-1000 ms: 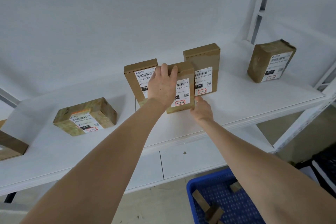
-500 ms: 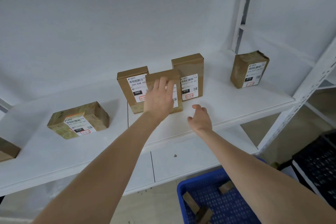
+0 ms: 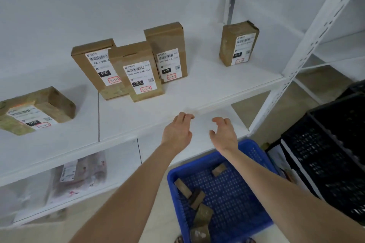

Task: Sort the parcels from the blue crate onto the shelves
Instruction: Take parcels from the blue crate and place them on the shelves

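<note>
Three flat cardboard parcels stand on end on the white shelf [image 3: 207, 87]. The middle parcel [image 3: 136, 71] sits in front, overlapping the left parcel [image 3: 94, 65] and the right parcel [image 3: 167, 53]. Each is matte brown with a white barcode label and a red-boxed handwritten mark. A blockier taped parcel [image 3: 238, 43] stands well apart to the right, and a wrapped parcel [image 3: 37, 110] lies flat at the left. Our left hand [image 3: 176, 131] and right hand [image 3: 224, 134] hover before the shelf edge, fingers loosely curled, gripping nothing. Below them, the perforated blue crate [image 3: 171, 181] holds a few small brown parcels [image 3: 202, 213].

Parcel stockroom, white slotted-steel shelves [image 3: 207, 87], barcode-labelled cardboard parcels [image 3: 138, 71], plastic crates [image 3: 223, 193] on floor
</note>
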Demonstrator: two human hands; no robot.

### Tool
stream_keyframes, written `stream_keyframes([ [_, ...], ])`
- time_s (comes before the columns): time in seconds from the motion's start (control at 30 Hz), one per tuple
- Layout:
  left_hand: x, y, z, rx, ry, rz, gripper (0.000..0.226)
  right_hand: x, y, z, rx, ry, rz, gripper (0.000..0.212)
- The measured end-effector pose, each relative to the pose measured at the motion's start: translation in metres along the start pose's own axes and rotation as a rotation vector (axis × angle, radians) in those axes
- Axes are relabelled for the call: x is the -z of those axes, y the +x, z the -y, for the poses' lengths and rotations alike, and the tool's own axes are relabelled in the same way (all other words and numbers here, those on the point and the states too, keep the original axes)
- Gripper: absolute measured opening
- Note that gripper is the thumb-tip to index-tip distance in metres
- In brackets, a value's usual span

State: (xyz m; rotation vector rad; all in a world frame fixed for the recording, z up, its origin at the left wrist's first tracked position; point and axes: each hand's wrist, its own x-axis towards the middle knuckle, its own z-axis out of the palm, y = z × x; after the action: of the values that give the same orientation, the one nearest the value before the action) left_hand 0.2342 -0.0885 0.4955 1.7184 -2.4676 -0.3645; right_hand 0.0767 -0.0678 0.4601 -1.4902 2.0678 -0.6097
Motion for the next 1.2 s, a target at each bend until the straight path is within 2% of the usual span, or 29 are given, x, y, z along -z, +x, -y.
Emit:
stream_keyframes([
  [0.23, -0.099, 0.005, -0.049, 0.271, -0.085, 0.308, 0.047, -0.009, 0.013, -0.114, -0.089, -0.074, 0.314, 0.046],
  [0.33, -0.139, 0.004, -0.073, 0.378, -0.148, 0.359, 0.045, -0.004, 0.021, -0.164, -0.146, -0.135, 0.402, 0.051],
  [0.57, -0.223, -0.008, -0.081, 0.447, -0.114, 0.468, 0.041, -0.039, 0.033, -0.224, -0.158, -0.215, 0.561, 0.064],
  [0.7, -0.286, -0.028, -0.061, 0.53, -0.162, 0.498, 0.043, -0.099, 0.032, -0.246, -0.147, -0.21, 0.636, 0.057],
  [0.77, -0.322, -0.041, -0.045, 0.545, -0.161, 0.524, 0.044, -0.135, 0.031, -0.262, -0.171, -0.172, 0.668, 0.067],
  [0.83, -0.355, -0.054, -0.028, 0.632, -0.185, 0.54, 0.049, -0.174, 0.028, -0.282, -0.196, -0.165, 0.711, 0.076],
  [1.07, -0.46, -0.066, 0.043, 0.938, -0.407, 0.468, 0.077, -0.314, 0.02, -0.336, -0.195, -0.149, 0.921, 0.071],
  [1.2, -0.521, -0.045, 0.073, 1.073, -0.46, 0.419, 0.094, -0.374, 0.027, -0.365, -0.199, -0.137, 0.915, 0.067],
])
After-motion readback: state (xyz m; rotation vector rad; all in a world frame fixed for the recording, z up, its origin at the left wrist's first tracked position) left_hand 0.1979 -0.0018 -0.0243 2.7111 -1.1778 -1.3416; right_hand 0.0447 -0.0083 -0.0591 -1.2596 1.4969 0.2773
